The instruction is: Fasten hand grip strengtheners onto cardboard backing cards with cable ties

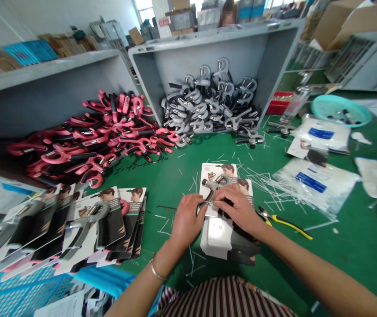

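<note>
A grey hand grip strengthener [222,178] with a metal spring lies on a printed backing card [230,169], on top of a stack of cards [215,237] at the table's middle. My left hand [187,220] is closed at its left side, fingertips and thumb gripping a handle against the card. From the right, my right hand [238,207] pinches over the lower part of the strengthener. Whatever sits between those fingertips is too small to make out. Loose white cable ties [267,187] are scattered right of the hands. Yellow-and-black cutting pliers [287,221] lie close to my right forearm.
Behind stand a grey bin [152,70] of grey strengtheners [205,103] and another bin [76,75] of pink ones [109,127]. Carded strengtheners [92,224] overlap at left above a blue crate [26,293]. At right are plastic bags [317,185] and a turquoise bowl [320,105].
</note>
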Available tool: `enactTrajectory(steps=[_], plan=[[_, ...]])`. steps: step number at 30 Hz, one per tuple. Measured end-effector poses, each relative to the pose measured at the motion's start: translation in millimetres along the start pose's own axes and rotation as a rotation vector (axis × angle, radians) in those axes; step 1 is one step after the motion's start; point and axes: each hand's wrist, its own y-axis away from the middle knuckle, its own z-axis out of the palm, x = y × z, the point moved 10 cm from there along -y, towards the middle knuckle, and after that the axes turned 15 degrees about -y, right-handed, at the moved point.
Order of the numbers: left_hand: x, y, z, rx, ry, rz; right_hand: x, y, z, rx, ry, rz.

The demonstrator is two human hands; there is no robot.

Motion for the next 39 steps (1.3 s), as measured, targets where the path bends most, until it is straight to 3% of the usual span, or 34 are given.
enactTrajectory(steps=[4, 7, 10, 12, 15, 17, 19, 21, 24, 26, 29, 31, 33, 37, 39], plan=[[-2.9, 8.2, 4.8, -0.013, 0.044, -0.031, 0.7, 21.6, -8.7, 0.033, 0.045, 0.006], [-14.3, 12.7, 7.7, -0.094, 0.223, -0.075, 12.1, 57.1, -39.0, 0.084, 0.223, 0.023], [-44.8, 11.3, 9.5, -0.131, 0.354, -0.263, 44.3, 111.5, -89.8, 0.19, 0.506, 0.158], [-56.9, 3.4, 18.2, -0.173, 0.386, -0.355, 71.7, 146.2, -112.2, 0.167, 0.675, 0.301], [-47.1, -18.0, 44.0, -0.323, 0.442, -0.363, 96.2, 170.6, -117.3, 0.037, 0.786, 0.411], [-34.2, -29.9, 57.6, -0.431, 0.482, -0.353, 97.6, 165.9, -111.5, -0.048, 0.726, 0.401], [-26.6, -36.1, 57.8, -0.476, 0.517, -0.352, 96.2, 157.0, -115.4, -0.071, 0.578, 0.438], [-28.7, -34.5, 46.2, -0.448, 0.568, -0.377, 101.6, 157.0, -123.5, -0.081, 0.288, 0.574], [-41.7, -15.7, 30.3, -0.385, 0.728, -0.476, 104.9, 170.0, -124.4, -0.026, -0.322, 0.734], [-44.8, -0.2, 30.3, -0.375, 0.873, -0.535, 97.1, 172.6, -118.7, 0.049, -0.599, 0.704], [-38.9, 9.7, 36.2, -0.332, 1.02, -0.551, 74.2, 162.3, -91.9, 0.047, -0.726, 0.606], [-33.4, 8.0, 39.1, -0.288, 1.046, -0.539, 55.9, 145.6, -66.9, -0.044, -0.651, 0.575], [-27.4, 3.8, 40.7, -0.271, 1.043, -0.522, 38.9, 121.2, -52.1, -0.14, -0.4, 0.519], [-22.2, -2.3, 37.9, -0.297, 0.998, -0.497, 1.1, 66.5, -51.5, -0.244, 0.377, 0.165], [-25.0, -3.5, 33.2, -0.295, 0.946, -0.49, -9.9, 51.6, -48.2, -0.299, 0.636, 0.015]])
